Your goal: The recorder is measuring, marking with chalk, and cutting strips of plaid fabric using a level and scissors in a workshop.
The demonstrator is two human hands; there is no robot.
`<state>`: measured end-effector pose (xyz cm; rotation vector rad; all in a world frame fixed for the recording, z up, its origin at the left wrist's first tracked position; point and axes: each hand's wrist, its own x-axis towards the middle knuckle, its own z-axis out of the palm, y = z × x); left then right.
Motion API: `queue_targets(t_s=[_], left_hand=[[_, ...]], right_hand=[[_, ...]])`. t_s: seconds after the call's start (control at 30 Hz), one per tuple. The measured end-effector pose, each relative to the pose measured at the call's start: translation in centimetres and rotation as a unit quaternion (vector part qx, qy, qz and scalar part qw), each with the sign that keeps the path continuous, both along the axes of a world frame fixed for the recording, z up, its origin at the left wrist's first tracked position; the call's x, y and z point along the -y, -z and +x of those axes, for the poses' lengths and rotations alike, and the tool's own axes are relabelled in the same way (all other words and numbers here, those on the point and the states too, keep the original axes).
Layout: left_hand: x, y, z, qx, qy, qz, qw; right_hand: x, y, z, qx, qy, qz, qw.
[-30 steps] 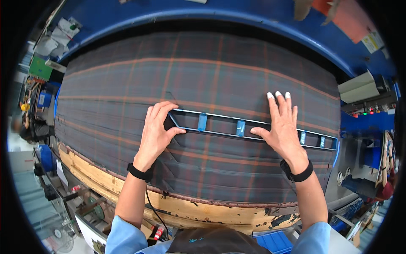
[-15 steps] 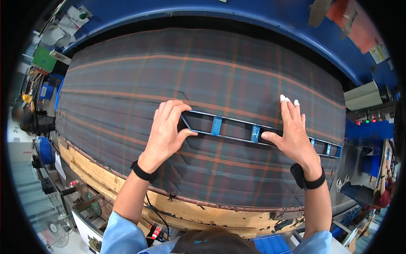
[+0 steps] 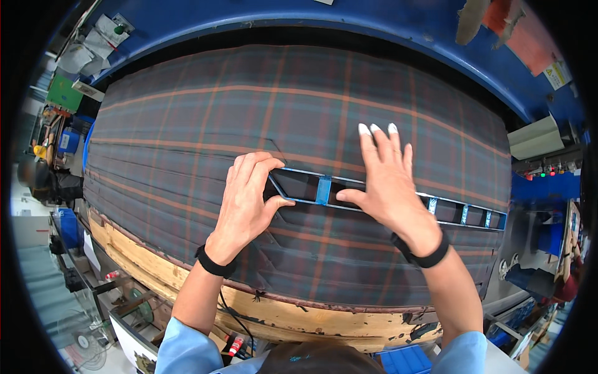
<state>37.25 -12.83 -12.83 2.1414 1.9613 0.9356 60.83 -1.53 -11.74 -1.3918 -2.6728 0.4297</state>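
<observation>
Dark plaid cloth [image 3: 187,118] with orange and green stripes is spread before me, several lines and slits running across its lower half. A long, narrow metal template [image 3: 323,190], with blue crosspieces and one angled end, lies horizontally on it. My left hand [image 3: 249,202] grips that angled left end, fingers curled over the upper edge and thumb at the lower. My right hand [image 3: 389,190] lies with fingers spread across the middle of the template, fingertips white and reaching onto the cloth above it, thumb stretched leftward over the frame.
A wooden edge [image 3: 137,262] borders the cloth at the near side, with a black cable hanging by it. A blue machine body [image 3: 299,15] spans the back. Papers [image 3: 93,47] sit upper left, blue bins [image 3: 402,358] below. Other people are partly visible at far left and right [image 3: 564,277].
My right hand first shifted rightward, then moved left along the template toward my left hand, which stays on the angled end. The view shifted slightly, placing my left hand farther right in the picture.
</observation>
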Motion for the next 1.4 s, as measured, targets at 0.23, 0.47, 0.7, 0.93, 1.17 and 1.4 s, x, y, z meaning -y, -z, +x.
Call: queue_targets(t_s=[0.23,0.47,0.7,0.93,1.17,1.4], left_hand=[[-0.2,0.7,0.2,0.013,0.003,-0.014,1.000],[0.1,-0.2,0.3,-0.031,-0.005,-0.022,0.999],[0.4,0.2,0.4,0.028,-0.007,0.009,1.000],[0.5,0.2,0.9,0.055,-0.026,-0.034,0.998],[1.0,-0.6,1.4,0.011,-0.075,-0.042,0.996],[1.3,-1.8,1.2,-0.015,-0.026,-0.004,1.000]], right_hand=[[-0.1,-0.4,1.0,-0.035,-0.011,0.083,0.996],[0.4,1.1,-2.3,-0.016,-0.027,0.047,0.998],[-0.7,-2.8,12.6,-0.107,-0.006,0.016,0.994],[-1.3,-1.6,23.6,0.077,0.186,0.026,0.979],[-2.5,1.9,19.8,0.126,0.164,0.028,0.978],[-3.8,-1.8,26.5,-0.035,0.113,-0.025,0.993]])
